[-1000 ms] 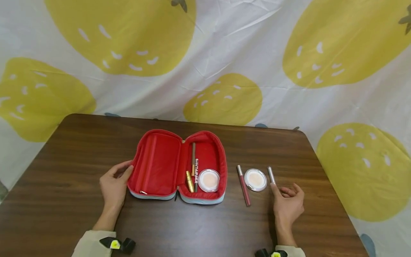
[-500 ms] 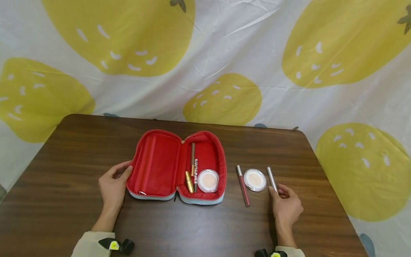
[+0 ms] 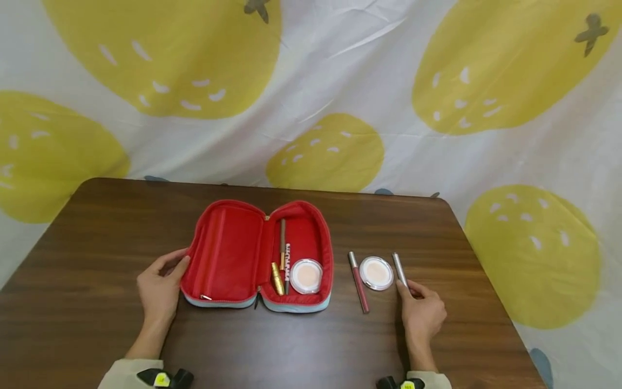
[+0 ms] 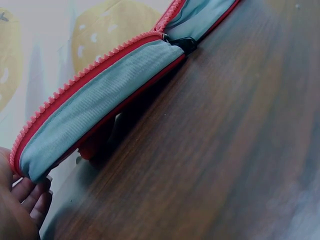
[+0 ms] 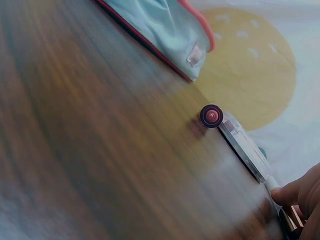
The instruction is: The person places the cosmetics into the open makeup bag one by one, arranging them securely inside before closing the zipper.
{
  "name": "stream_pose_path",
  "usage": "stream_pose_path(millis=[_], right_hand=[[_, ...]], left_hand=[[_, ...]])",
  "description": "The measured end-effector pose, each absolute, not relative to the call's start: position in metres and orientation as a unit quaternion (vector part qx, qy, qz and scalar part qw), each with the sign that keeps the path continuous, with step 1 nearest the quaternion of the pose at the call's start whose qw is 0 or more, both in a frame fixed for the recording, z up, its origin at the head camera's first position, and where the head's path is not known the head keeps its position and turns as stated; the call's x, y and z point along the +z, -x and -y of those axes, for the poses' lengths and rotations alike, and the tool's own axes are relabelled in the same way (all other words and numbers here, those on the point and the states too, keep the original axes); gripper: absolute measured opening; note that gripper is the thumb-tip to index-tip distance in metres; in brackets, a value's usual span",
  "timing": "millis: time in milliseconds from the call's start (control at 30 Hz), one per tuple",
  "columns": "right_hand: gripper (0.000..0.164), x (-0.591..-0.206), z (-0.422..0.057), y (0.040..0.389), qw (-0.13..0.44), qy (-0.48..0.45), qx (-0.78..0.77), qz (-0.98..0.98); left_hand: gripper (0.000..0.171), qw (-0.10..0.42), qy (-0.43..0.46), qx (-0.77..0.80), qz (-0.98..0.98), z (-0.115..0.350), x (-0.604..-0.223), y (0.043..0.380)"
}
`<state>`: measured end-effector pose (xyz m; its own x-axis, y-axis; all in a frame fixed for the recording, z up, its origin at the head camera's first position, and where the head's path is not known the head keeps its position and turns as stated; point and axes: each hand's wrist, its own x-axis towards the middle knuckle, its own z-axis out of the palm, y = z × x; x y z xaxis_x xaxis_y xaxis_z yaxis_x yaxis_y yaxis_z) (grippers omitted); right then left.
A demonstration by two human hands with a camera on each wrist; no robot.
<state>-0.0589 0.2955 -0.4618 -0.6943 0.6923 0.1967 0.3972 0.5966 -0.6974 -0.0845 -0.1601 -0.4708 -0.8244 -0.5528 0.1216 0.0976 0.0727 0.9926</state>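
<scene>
A red-lined, pale blue zip makeup pouch (image 3: 233,254) lies unfolded on the table. Its left edge is gripped by my left hand (image 3: 160,286), thumb on top; in the left wrist view, fingertips (image 4: 37,197) curl beneath the pouch's corner. My right hand (image 3: 423,313) pinches the near end of a slim silver tube (image 3: 398,266) between thumb and fingers; its far end tilts away from me. Just left of it are a round compact (image 3: 376,273) and a pink lip gloss tube (image 3: 359,286) with a silver cap.
Inside the pouch's right half lie another compact (image 3: 306,276), a small gold tube (image 3: 277,279), a brown pencil (image 3: 283,237) and a pencil with white lettering (image 3: 287,265). Behind the brown wooden table (image 3: 131,216) hangs a white cloth (image 3: 194,146) with yellow fruit prints.
My right fingers have closed in around the silver tube, where earlier they were spread beside it. My left hand keeps its hold on the pouch. The head view has shifted slightly.
</scene>
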Motion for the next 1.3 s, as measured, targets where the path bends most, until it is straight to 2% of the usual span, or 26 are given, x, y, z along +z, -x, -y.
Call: stream_pose_path(millis=[333,900,1300], right_hand=[[0.029,-0.463,-0.295,0.056,0.229,0.327,0.317,0.86],[0.023,-0.451,-0.28,0.061,0.305,0.294,0.344,0.838],[0.021,-0.438,-0.243,0.075,0.294,0.263,0.367,0.842]], left_hand=[[0.022,0.242,-0.168,-0.666,0.685,0.159,-0.474,0.081],[0.022,0.246,-0.17,-0.663,0.686,0.162,-0.477,0.084],[0.019,0.244,-0.156,-0.664,0.689,0.158,-0.457,0.079]])
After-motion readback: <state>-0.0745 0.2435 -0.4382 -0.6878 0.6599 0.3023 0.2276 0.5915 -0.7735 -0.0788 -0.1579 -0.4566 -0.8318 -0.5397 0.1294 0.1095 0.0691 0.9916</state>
